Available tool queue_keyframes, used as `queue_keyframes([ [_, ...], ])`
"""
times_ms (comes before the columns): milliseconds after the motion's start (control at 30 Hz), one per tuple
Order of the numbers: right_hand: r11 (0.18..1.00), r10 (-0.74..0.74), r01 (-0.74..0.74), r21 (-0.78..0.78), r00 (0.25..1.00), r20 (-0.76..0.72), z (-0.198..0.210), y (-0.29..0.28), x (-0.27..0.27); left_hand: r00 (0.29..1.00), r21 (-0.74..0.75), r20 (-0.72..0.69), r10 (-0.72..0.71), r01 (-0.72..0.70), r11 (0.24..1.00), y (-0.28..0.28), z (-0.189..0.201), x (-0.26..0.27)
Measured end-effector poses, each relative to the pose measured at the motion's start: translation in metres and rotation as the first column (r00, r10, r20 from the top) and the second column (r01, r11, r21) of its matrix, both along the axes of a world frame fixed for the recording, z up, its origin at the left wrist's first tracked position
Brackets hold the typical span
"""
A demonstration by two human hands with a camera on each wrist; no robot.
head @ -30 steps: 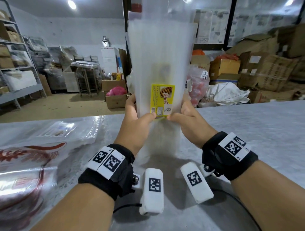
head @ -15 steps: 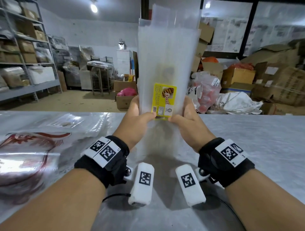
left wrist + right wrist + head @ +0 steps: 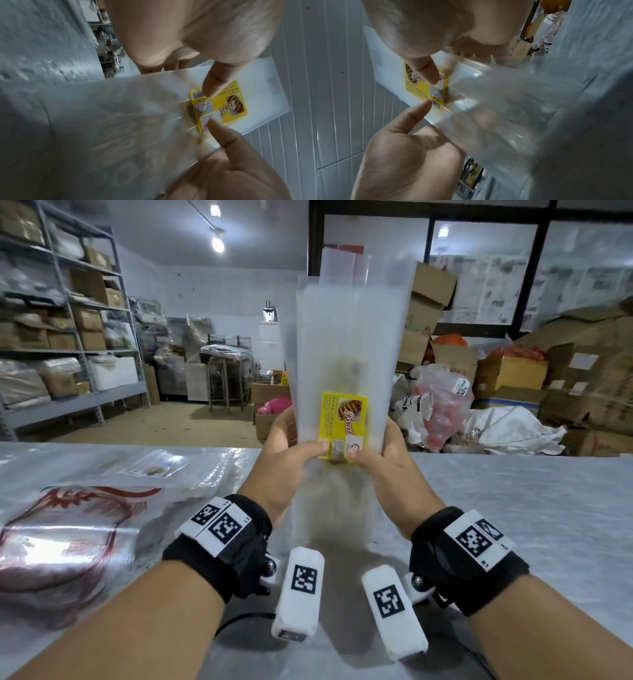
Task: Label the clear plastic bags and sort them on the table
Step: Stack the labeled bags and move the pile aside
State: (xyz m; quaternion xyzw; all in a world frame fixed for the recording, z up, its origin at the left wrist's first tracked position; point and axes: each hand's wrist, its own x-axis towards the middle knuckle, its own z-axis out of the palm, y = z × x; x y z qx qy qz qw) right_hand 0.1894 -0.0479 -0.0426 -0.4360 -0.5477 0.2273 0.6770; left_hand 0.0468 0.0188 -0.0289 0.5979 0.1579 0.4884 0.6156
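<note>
A stack of clear plastic bags [image 3: 346,344] stands upright over the table, its lower end blurred. A yellow label [image 3: 344,422] is on the front bag. My left hand [image 3: 287,453] grips the stack's left edge, and my right hand [image 3: 383,460] grips the right edge. Both thumbs press the label's bottom edge. In the left wrist view the left thumb sits by the barcode on the label [image 3: 228,108]. In the right wrist view the right thumb covers a corner of the label [image 3: 418,86]. The fingers are hidden behind the bags [image 3: 505,108].
On the grey table [image 3: 513,508], clear bags with a red print [image 3: 68,529] lie at the left. Behind them lies another clear bag pile [image 3: 154,467]. Metal shelves [image 3: 68,337] stand far left. Cardboard boxes [image 3: 582,364] are piled at the right.
The head view has swung up and left, showing more of the shelves. Both hands keep the same hold on the upright stack, thumbs on the label.
</note>
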Motion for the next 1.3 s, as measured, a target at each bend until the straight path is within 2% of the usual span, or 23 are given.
queue_keyframes([
  [100,1.000,0.010,-0.010,-0.008,1.000,0.009,-0.002,-0.001,-0.002,0.998,0.049,-0.041,-0.055,0.057,0.997,-0.001,-0.001,0.000],
  [267,1.000,-0.003,0.004,-0.017,0.999,0.050,0.000,-0.006,0.000,0.994,0.163,-0.111,-0.023,0.041,0.986,-0.005,-0.002,0.002],
  [467,0.999,-0.023,0.019,0.025,0.990,0.141,0.003,-0.010,0.002,0.996,0.194,-0.092,-0.020,0.037,0.980,0.000,-0.001,0.000],
  [700,1.000,-0.003,0.001,0.019,0.991,0.132,0.005,-0.013,0.001,0.999,0.164,-0.041,-0.012,0.019,0.986,-0.001,0.000,-0.001],
  [833,0.998,-0.051,0.043,0.048,0.981,0.189,0.009,-0.017,-0.003,0.995,0.223,-0.063,0.072,-0.056,0.973,-0.002,0.000,-0.002],
  [967,0.995,-0.068,0.051,0.091,0.978,0.196,0.013,-0.018,-0.006,0.996,0.298,-0.047,0.078,-0.061,0.953,-0.004,0.004,-0.002],
  [1133,0.998,0.018,-0.022,0.057,0.998,0.061,0.010,-0.016,-0.007,0.999,0.199,-0.046,0.014,-0.005,0.980,-0.003,0.002,-0.001],
  [1300,0.996,0.070,-0.070,0.050,0.998,0.001,0.007,-0.011,-0.007,0.997,0.135,-0.071,-0.029,0.038,0.990,-0.002,-0.001,0.003],
])
